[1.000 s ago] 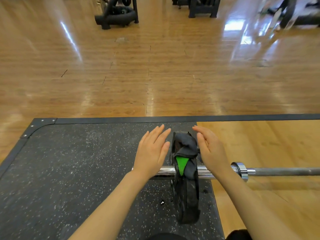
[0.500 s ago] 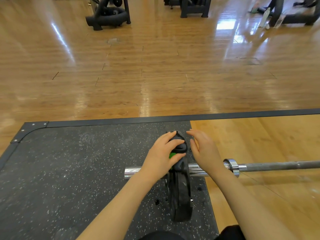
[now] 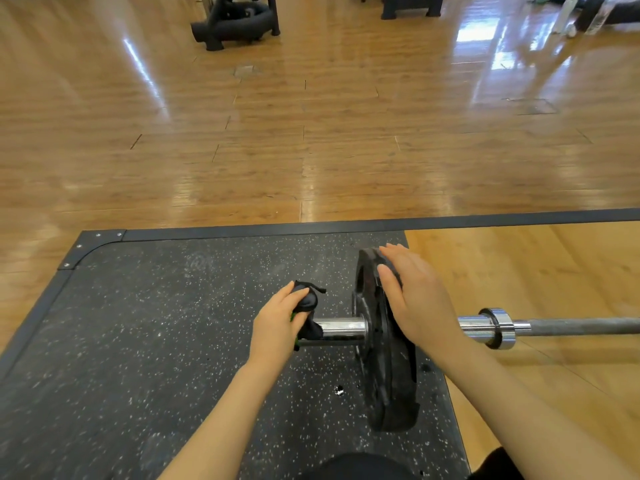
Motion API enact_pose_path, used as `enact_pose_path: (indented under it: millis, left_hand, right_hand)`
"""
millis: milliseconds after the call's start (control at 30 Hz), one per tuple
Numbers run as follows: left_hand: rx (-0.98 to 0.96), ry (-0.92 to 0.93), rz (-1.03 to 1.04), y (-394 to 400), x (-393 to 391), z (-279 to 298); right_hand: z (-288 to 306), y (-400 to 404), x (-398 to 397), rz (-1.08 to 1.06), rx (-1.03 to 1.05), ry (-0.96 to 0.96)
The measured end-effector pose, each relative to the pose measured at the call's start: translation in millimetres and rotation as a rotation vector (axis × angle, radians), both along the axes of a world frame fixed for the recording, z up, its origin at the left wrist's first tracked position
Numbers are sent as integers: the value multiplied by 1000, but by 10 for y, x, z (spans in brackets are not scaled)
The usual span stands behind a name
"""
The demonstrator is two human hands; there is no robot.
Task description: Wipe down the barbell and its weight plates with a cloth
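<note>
Since the earlier frame, our left hand (image 3: 277,332) had carried the cloth (image 3: 306,301) off the weight plate (image 3: 389,358) to the end of the barbell (image 3: 343,328) sleeve. We gripped the black cloth bunched in curled fingers there. Our right hand (image 3: 417,306) lay flat, fingers straight, against the plate's inner face. Plate stood upright on the speckled rubber mat (image 3: 138,323); bar ran rightward over wooden flooring (image 3: 311,133).

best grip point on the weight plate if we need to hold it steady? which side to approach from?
Probably the top rim of the weight plate, from above. It stands upright on edge on the rubber mat with the barbell through its centre, so the top edge is free while the lower faces are crowded by the sleeve. The right hand already rests flat against its upper face; the left hand holds the cloth.
</note>
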State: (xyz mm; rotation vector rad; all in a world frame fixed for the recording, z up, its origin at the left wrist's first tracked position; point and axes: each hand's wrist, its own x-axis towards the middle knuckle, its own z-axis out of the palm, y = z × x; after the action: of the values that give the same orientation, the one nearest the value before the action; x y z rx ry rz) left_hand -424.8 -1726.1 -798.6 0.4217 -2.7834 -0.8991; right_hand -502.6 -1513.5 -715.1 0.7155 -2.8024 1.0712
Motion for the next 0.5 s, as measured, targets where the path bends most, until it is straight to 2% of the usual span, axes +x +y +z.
enact_pose_path:
  millis: [100,200,367,500]
  left_hand:
    - [-19,-34,-25,-24,7,-184]
    - [-140,-35,-98,-31,38,-352]
    - [-412,53,-131,-90,128,-565]
    - [-511,146,-304,95,35,-652]
  right_hand:
    - [-45,-85,41,4,70,-40]
    - [-95,-134,69,28,132,-49]
    - [-177,-114,71,26,169,-42]
    - [-230,-108,79,10,146,-25]
